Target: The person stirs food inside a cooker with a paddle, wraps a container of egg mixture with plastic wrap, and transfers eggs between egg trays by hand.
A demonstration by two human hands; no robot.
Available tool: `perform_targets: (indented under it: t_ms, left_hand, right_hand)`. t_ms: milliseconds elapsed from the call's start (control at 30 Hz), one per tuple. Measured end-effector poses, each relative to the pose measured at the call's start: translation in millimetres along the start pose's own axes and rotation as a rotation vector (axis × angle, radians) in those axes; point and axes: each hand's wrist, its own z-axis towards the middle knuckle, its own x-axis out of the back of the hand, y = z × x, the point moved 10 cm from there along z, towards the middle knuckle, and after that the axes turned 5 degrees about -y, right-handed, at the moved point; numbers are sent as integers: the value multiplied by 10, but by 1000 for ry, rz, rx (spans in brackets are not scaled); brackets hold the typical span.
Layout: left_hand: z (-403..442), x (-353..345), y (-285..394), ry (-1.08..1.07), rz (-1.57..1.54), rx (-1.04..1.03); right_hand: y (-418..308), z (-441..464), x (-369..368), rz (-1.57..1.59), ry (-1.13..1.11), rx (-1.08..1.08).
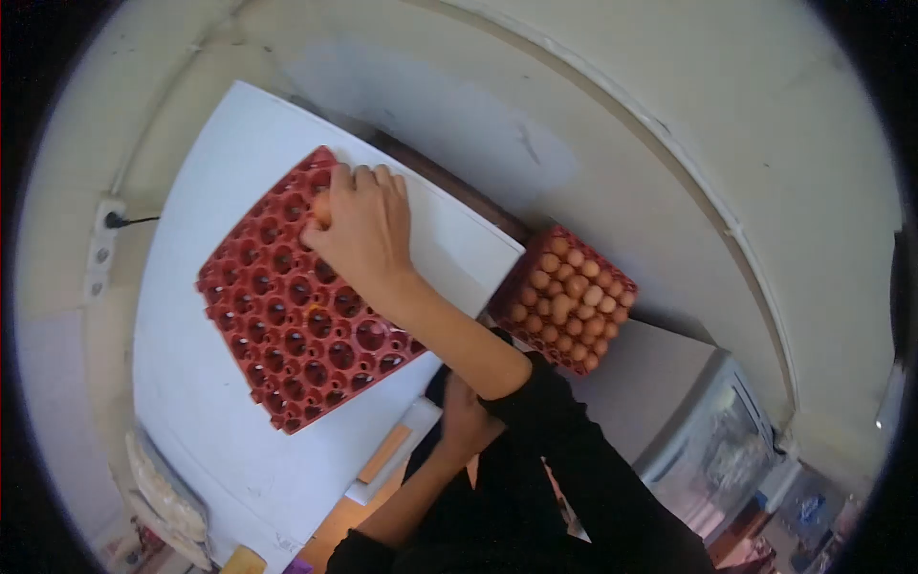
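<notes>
so your right hand has an egg pinched over the red tray on the counter; can't tell your left hand's grip; egg-filled tray sits by the wall

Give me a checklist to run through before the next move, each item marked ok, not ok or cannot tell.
1. Egg gripped: ok, between the thumb and fingers of the right hand.
2. Right hand free for something else: not ok, it is on the egg.
3. Egg seated in a pocket of the red tray: cannot tell, the fingers and the angle hide its underside.
4. Uncovered pockets of that tray without eggs: ok; those under the hand and forearm are hidden.
5. Left hand away from the tray: ok, it is apart from it, near the edge of the white table.
6. Eggs in the other tray uncracked: cannot tell, too small.
</notes>
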Motion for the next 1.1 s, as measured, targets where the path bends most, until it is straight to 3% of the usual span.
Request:
perform_targets:
  t_ms: [67,167,233,367,467,700,800,833,900,1000,1100]
  left_hand:
    - [-80,509,287,229,399,-151]
    - [-122,1203,515,479,581,-78]
    - [26,1451,479,534,604,-32]
    - [74,1552,310,497,615,-71]
    - [53,1502,224,528,624,-65]
    - [-49,1547,50,654,548,-91]
    - [-246,1536,-118,697,512,-71]
    - [-355,1528,-176,734,499,-77]
    - [-599,1438,-211,795,473,-38]
    - [-848,1248,-284,732,405,52]
    - [-1262,1174,-364,839,335,58]
  right_hand:
    - [192,22,20,388,-160,-178]
    - [779,-253,302,836,-176,-381]
    - [1549,-629,446,833,-244,-579]
    - [3170,-1867,1145,38,-198,-949]
    - [4496,-2941,1272,-391,-266,-935]
    - [5399,-3585,1184,-459,-355,-981]
    - [5550,-3620,1067,-638,-394,-858]
    - [5517,-3572,998,-646,-413,-834]
    - [5395,-3554,954,-334,-328,-778]
    - [5331,-3635,932,-205,-407,-818]
    - [6020,-3980,944,-194,-380,-787]
